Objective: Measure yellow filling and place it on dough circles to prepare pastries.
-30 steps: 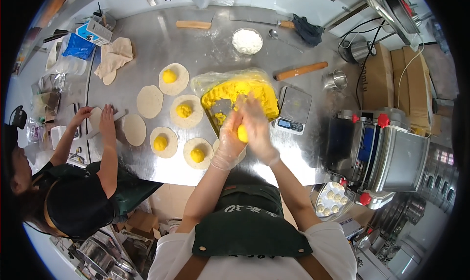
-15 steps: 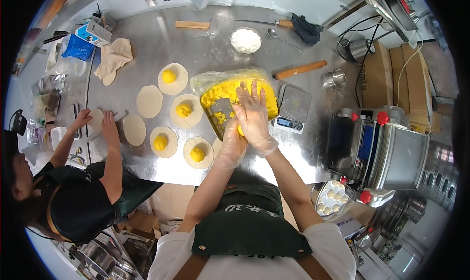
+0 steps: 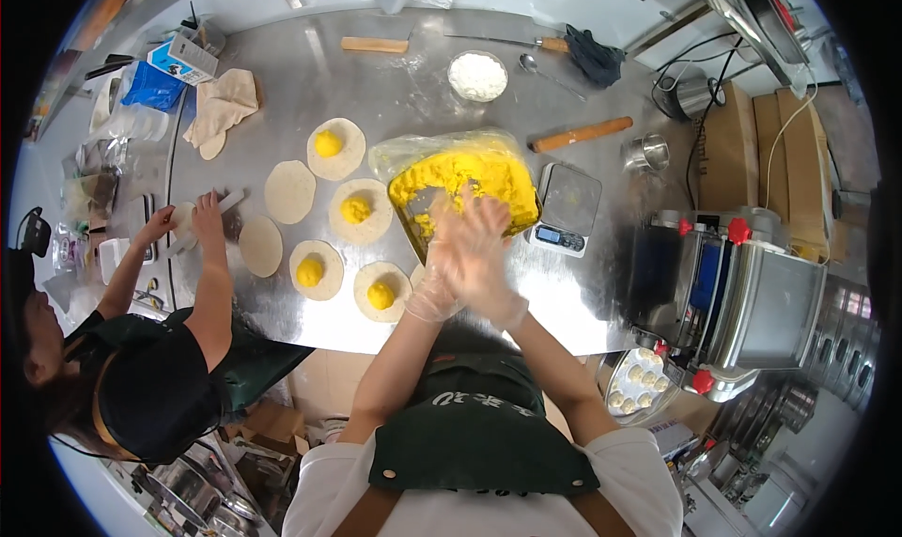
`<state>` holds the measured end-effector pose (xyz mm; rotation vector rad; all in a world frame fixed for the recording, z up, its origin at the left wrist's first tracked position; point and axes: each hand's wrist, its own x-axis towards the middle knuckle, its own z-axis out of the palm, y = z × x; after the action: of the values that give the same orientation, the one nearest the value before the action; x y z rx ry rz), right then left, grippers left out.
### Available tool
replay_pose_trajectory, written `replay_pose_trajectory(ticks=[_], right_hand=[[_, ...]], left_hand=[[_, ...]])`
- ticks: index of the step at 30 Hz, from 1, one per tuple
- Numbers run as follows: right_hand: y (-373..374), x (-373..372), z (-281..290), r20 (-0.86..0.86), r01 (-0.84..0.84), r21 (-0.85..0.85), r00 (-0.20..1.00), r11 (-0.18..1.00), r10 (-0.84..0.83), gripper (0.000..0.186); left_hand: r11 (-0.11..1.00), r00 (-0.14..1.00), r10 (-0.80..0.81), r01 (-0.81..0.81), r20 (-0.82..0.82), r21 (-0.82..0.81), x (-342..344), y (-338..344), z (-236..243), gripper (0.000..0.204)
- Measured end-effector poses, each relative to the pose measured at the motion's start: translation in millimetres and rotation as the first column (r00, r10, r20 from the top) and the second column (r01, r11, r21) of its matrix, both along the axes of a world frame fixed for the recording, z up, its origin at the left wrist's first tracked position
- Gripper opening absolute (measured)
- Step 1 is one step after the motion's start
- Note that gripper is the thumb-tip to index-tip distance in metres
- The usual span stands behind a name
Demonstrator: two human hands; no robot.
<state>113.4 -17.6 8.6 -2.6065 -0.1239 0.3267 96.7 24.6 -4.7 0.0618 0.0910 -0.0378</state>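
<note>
My left hand (image 3: 440, 272) and my right hand (image 3: 484, 255), both in clear plastic gloves, press palm to palm at the near edge of a tray (image 3: 410, 229). The right hand lies over the left, and motion smears both. The ball of yellow filling between the palms is hidden now; it showed there in the earlier picture. Crumbly yellow filling (image 3: 503, 180) lies heaped in the tray. Left of the tray, flat dough rounds (image 3: 290, 192) lie on the steel table, several with a yellow ball (image 3: 356, 209) on top.
On the left, a co-worker's hands (image 3: 194, 217) handle another dough round with a rolling pin. A digital scale (image 3: 570, 203) stands right of the tray. A wooden rolling pin (image 3: 583, 134), a bowl of white powder (image 3: 477, 76) and a spoon (image 3: 550, 75) lie beyond. A machine (image 3: 770, 293) stands far right.
My hands have shifted slightly nearer and lower, still palm to palm, and are now blurred. The yellow ball between them is no longer visible. The co-worker's right hand has moved up a little.
</note>
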Motion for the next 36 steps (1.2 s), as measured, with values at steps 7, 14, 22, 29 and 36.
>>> replay_pose_trajectory(ticks=[7,14,22,29,36], right_hand=[[-29.0,44.4,44.1,0.359,-0.025,0.293,0.929,0.956,-0.086,0.044],[-34.8,50.9,44.8,0.367,-0.138,0.412,0.930,0.901,-0.025,0.041],[-9.3,13.6,48.8,0.420,-0.402,0.158,0.854,0.902,0.307,0.050],[-37.6,55.5,44.2,0.347,0.044,0.391,0.918,0.920,-0.191,0.048],[-20.8,57.2,43.3,0.388,-0.010,0.133,0.920,0.991,-0.043,0.052]], left_hand=[[0.898,0.906,-0.175,0.308,-0.386,0.314,14.4,11.5,39.8,0.044],[0.915,0.941,-0.167,0.259,-0.293,0.310,13.3,17.3,33.2,0.045],[0.988,0.982,-0.134,0.142,0.134,-0.054,4.0,19.4,17.8,0.055],[0.929,0.935,-0.181,0.264,-0.306,0.258,16.8,15.2,22.8,0.037],[0.931,0.942,-0.129,0.224,-0.311,0.289,12.7,24.2,15.0,0.040]])
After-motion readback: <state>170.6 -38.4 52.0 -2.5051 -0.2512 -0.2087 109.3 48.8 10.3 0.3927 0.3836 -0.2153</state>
